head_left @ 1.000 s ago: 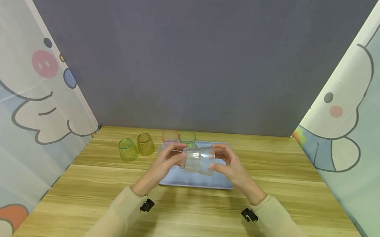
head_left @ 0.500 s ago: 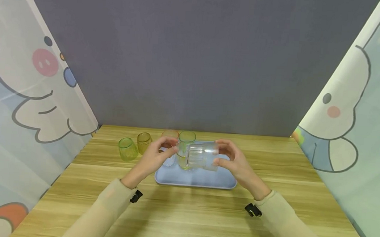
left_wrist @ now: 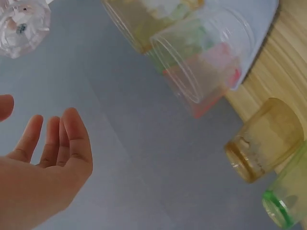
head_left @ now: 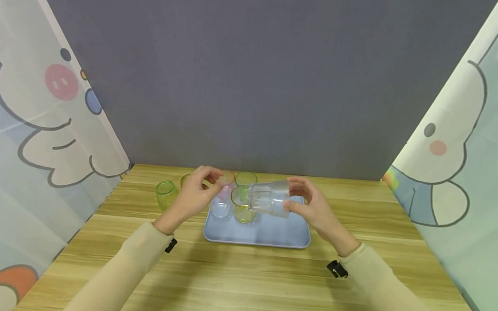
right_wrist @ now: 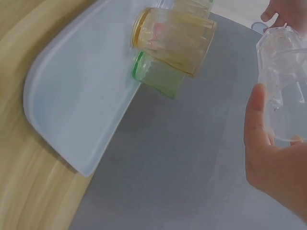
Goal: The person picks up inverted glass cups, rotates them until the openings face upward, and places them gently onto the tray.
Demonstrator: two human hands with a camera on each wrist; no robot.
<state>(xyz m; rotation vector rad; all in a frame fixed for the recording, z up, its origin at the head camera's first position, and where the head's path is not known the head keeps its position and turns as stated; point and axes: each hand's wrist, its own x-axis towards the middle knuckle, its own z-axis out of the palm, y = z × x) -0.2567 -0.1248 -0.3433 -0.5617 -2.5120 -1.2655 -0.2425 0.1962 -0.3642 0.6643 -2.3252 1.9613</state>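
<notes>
My right hand (head_left: pixel 312 209) grips a clear tumbler (head_left: pixel 269 198) by its rim end, on its side above the tray, its faceted base toward the left. My left hand (head_left: pixel 197 193) is to the left, holding nothing, with relaxed fingers and a gap between it and the tumbler. In the left wrist view the left fingers (left_wrist: pixel 74 132) bend slightly upward, and the tumbler's base (left_wrist: pixel 21 28) shows at the top left corner. Below the held tumbler, a yellow glass (head_left: pixel 243 215) and a clear glass (head_left: pixel 220 210) stand on the light blue tray (head_left: pixel 269 236).
Behind them are a pink-red rimmed glass (head_left: pixel 226 178) and a green-rimmed glass (head_left: pixel 246 178). Left of the tray stand a green glass (head_left: pixel 166 193) and an amber glass (left_wrist: pixel 264 139), the latter mostly hidden by my left hand in the head view. A grey panel (head_left: pixel 256 103) rises behind the table.
My left hand has let go of the clear tumbler's base end and moved left and away. The right hand, still holding the tumbler, has shifted slightly right and up.
</notes>
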